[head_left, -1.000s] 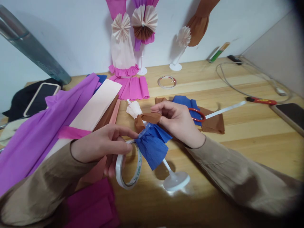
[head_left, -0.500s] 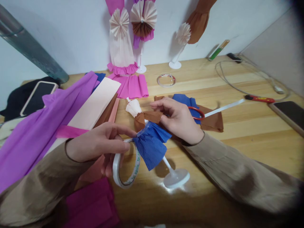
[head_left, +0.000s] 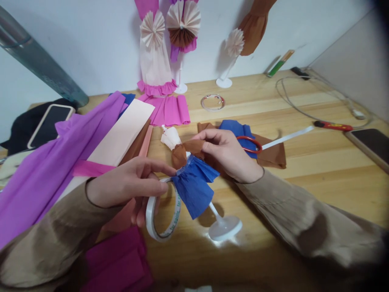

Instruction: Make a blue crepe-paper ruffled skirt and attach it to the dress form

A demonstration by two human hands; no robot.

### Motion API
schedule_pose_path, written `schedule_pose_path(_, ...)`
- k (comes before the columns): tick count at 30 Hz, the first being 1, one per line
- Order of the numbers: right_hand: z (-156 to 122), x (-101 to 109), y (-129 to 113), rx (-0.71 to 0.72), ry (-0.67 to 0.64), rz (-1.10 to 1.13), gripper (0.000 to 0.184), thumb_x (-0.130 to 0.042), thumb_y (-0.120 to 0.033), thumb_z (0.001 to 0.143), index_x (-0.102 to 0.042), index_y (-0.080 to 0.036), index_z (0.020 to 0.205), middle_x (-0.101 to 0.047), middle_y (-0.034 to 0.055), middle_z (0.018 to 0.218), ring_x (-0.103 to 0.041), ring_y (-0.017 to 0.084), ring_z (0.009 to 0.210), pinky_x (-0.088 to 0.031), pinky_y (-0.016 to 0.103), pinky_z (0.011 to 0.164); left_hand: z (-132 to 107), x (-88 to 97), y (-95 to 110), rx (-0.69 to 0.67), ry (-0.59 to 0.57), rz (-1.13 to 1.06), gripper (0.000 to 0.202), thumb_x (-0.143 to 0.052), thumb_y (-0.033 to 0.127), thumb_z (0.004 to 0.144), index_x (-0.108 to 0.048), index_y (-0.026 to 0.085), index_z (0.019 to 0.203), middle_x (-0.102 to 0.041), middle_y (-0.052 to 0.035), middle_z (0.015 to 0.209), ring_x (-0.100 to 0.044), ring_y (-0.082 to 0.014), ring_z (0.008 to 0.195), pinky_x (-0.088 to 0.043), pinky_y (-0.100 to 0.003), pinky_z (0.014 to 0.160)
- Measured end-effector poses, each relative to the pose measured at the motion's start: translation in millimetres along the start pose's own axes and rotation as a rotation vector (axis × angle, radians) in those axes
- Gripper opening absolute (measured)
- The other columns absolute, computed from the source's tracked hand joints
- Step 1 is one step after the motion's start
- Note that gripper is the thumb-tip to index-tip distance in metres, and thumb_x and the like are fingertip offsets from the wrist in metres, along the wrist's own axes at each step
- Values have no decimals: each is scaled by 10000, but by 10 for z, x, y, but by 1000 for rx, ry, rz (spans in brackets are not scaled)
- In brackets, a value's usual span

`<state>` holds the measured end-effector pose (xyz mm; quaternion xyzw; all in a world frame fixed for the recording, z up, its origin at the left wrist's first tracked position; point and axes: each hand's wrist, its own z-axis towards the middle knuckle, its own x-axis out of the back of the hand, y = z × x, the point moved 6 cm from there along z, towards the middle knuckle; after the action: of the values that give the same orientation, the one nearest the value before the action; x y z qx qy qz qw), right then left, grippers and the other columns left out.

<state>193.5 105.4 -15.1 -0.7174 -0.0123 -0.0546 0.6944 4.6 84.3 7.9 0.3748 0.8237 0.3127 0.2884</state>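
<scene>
A small white dress-form stand (head_left: 225,229) tilts over the table in front of me, wearing a white top (head_left: 171,138). Brown crepe paper (head_left: 179,156) wraps its middle, above a gathered blue crepe paper skirt (head_left: 194,196). My left hand (head_left: 130,182) is closed on a roll of tape (head_left: 151,221) that hangs from its fingers, while the index fingertip touches the skirt's waist. My right hand (head_left: 229,152) pinches the loose end of the brown paper between thumb and index finger.
Scissors with red handles (head_left: 258,145) lie on blue and brown paper at right. Purple crepe paper (head_left: 69,150) and cream paper (head_left: 121,132) pile up at left. Along the wall stand decorated forms, with a bracelet-like ring (head_left: 212,108) before them. A phone (head_left: 372,148) lies far right.
My right hand has closed its fingertips on the brown paper's loose end, drawing it slightly. My left hand and the tape roll have shifted a little to the right.
</scene>
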Motion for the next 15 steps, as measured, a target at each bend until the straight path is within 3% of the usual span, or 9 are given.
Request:
schedule_pose_path(4, 29, 23, -7, 100, 36, -127, 143, -574, -146, 695, -689, -133, 778, -684, 34, 723, -593, 146, 640, -460, 275, 601, 1, -12, 7, -11, -11, -2, 498, -643, 309, 792, -522, 136, 1243, -640, 18, 508, -566, -112, 345, -441, -162, 374)
schedule_pose_path(11, 39, 58, -94, 493, 75, -502, 300, -472, -12, 694, -695, -153, 838, -686, 55, 831, -624, 178, 793, -479, 319, 745, -2, 7, -7, 2, -8, -10, 578, -651, 310, 789, -464, 120, 1302, -632, 24, 488, -573, -124, 349, -468, -183, 393)
schedule_pose_path(15, 50, 89, -57, 432, 76, -455, 259, -495, -41, 714, -690, -133, 857, -684, 71, 825, -619, 187, 759, -486, 334, 710, -1, 16, -2, -13, -14, -8, 534, -642, 313, 799, -491, 120, 1274, -630, 19, 477, -571, -125, 343, -463, -183, 392)
